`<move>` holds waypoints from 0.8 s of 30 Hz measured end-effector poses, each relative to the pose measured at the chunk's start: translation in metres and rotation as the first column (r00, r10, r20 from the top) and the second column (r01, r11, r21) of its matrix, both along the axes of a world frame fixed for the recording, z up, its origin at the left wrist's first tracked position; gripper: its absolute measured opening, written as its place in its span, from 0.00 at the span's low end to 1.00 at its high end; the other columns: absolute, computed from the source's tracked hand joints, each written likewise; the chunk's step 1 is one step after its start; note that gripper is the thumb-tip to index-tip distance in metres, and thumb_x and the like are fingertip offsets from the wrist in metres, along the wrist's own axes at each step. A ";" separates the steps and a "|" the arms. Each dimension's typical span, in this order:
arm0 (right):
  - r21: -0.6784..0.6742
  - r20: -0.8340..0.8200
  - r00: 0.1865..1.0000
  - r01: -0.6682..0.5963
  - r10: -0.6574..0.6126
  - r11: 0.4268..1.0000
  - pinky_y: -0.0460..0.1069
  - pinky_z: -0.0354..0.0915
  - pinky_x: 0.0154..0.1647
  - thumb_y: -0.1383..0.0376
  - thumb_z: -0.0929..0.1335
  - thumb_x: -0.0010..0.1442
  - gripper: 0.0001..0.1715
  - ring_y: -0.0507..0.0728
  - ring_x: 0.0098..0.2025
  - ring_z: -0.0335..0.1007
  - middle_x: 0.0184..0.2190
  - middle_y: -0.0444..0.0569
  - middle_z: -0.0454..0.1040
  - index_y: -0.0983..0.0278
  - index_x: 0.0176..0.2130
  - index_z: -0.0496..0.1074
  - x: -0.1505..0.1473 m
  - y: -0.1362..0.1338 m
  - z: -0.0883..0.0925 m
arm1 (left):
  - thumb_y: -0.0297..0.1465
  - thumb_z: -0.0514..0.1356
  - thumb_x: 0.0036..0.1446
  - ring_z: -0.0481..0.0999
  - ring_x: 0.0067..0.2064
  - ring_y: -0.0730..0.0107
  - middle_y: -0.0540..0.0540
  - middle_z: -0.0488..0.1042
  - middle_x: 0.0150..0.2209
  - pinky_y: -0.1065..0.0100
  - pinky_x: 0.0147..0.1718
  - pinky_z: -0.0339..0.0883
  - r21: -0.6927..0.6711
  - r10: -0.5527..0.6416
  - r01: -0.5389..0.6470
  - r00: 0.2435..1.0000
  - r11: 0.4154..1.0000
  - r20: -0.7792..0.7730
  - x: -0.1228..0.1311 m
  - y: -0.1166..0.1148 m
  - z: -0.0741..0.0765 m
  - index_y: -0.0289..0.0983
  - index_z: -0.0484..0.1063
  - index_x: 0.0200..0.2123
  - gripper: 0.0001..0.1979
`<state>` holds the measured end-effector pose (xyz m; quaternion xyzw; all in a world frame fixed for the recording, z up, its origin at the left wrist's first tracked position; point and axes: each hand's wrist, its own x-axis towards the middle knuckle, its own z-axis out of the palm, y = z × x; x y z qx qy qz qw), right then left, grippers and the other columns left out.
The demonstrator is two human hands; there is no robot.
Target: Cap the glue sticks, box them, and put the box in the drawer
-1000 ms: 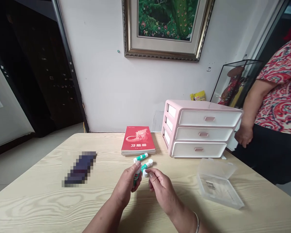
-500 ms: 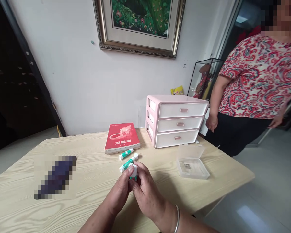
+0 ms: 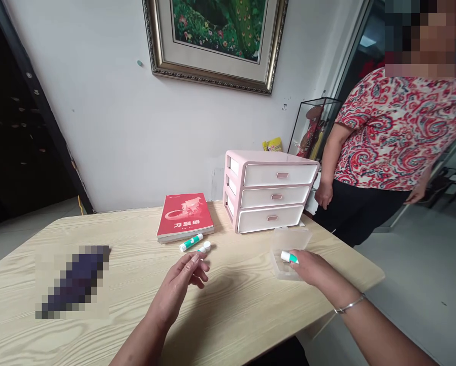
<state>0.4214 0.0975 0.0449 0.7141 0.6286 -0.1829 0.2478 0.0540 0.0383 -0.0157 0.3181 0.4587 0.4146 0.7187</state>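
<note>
On the wooden table (image 3: 98, 315), the right hand (image 3: 312, 268) grips a green glue stick (image 3: 289, 257) over the clear plastic box (image 3: 287, 251); placing it inside seems next. The left hand (image 3: 182, 279) hovers open and empty near two more sticks (image 3: 192, 242).

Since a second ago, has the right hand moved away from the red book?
Yes. The right hand, holding a glue stick, has gone rightward from near the red book to the clear plastic box.

Glue stick (image 3: 289, 257) now over clear box (image 3: 289, 239)
</note>
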 end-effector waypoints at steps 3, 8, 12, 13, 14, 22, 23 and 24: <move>-0.069 -0.067 0.994 -0.086 0.082 0.994 0.49 0.48 0.34 0.67 0.64 0.59 0.09 0.57 0.39 0.66 0.38 0.52 0.73 0.67 0.38 0.72 -0.012 0.006 -0.014 | 0.50 0.54 0.64 0.69 0.37 0.67 0.40 0.70 0.40 0.65 0.37 0.65 0.003 0.097 -0.097 0.993 0.995 -0.063 -0.005 0.003 -0.006 0.30 0.67 0.49 0.27; -0.063 -0.238 0.958 -0.178 0.158 0.982 0.47 0.48 0.33 0.64 0.65 0.57 0.08 0.53 0.36 0.64 0.35 0.46 0.72 0.66 0.36 0.70 -0.053 0.009 -0.028 | 0.53 0.58 0.58 0.70 0.37 0.65 0.42 0.70 0.37 0.66 0.34 0.66 -0.096 0.248 -0.274 0.944 0.957 -0.219 -0.021 0.009 -0.019 0.30 0.68 0.41 0.28; -0.022 -0.235 0.946 -0.236 0.225 0.971 0.48 0.49 0.34 0.64 0.66 0.59 0.08 0.53 0.38 0.65 0.36 0.47 0.72 0.66 0.38 0.71 -0.065 0.011 -0.027 | 0.45 0.56 0.61 0.70 0.43 0.66 0.46 0.71 0.42 0.66 0.41 0.63 -0.059 0.012 -0.068 0.751 0.996 -0.660 -0.031 0.013 -0.032 0.35 0.70 0.46 0.20; 0.000 -0.217 0.947 -0.244 0.238 0.970 0.48 0.49 0.35 0.64 0.65 0.59 0.08 0.54 0.38 0.66 0.37 0.47 0.72 0.65 0.38 0.71 -0.064 0.012 -0.028 | 0.42 0.55 0.61 0.69 0.45 0.67 0.47 0.71 0.45 0.65 0.43 0.62 -0.048 -0.042 0.009 0.649 0.999 -0.760 -0.032 0.014 -0.035 0.37 0.70 0.48 0.18; 0.017 -0.198 0.948 -0.249 0.248 0.968 0.48 0.49 0.35 0.63 0.66 0.60 0.09 0.54 0.39 0.66 0.37 0.47 0.73 0.65 0.39 0.72 -0.062 0.013 -0.029 | 0.40 0.54 0.61 0.69 0.46 0.67 0.47 0.69 0.48 0.66 0.43 0.62 -0.043 -0.081 0.082 0.553 0.996 -0.829 -0.033 0.014 -0.037 0.38 0.70 0.49 0.18; 0.040 -0.073 0.940 -0.330 0.332 0.943 0.53 0.55 0.43 0.65 0.65 0.61 0.13 0.61 0.44 0.66 0.40 0.53 0.71 0.66 0.44 0.73 -0.057 0.012 -0.036 | 0.36 0.53 0.60 0.64 0.53 0.56 0.42 0.68 0.51 0.59 0.51 0.57 -0.046 -0.187 0.460 0.266 0.887 -0.946 -0.019 0.017 -0.041 0.37 0.70 0.54 0.20; 0.089 -0.055 0.936 -0.343 0.349 0.935 0.54 0.54 0.43 0.66 0.63 0.63 0.11 0.61 0.43 0.65 0.39 0.54 0.70 0.68 0.42 0.73 -0.064 0.009 -0.031 | 0.35 0.53 0.61 0.65 0.53 0.56 0.42 0.68 0.50 0.59 0.51 0.58 -0.049 -0.184 0.476 0.242 0.878 -0.953 -0.017 0.018 -0.043 0.37 0.70 0.54 0.20; 0.184 -0.060 0.924 -0.362 0.378 0.914 0.54 0.55 0.44 0.68 0.60 0.65 0.12 0.60 0.42 0.64 0.38 0.54 0.70 0.68 0.41 0.72 -0.072 0.005 -0.026 | 0.34 0.53 0.61 0.64 0.53 0.55 0.42 0.68 0.51 0.59 0.52 0.58 -0.053 -0.179 0.483 0.218 0.874 -0.959 -0.014 0.020 -0.045 0.36 0.69 0.56 0.21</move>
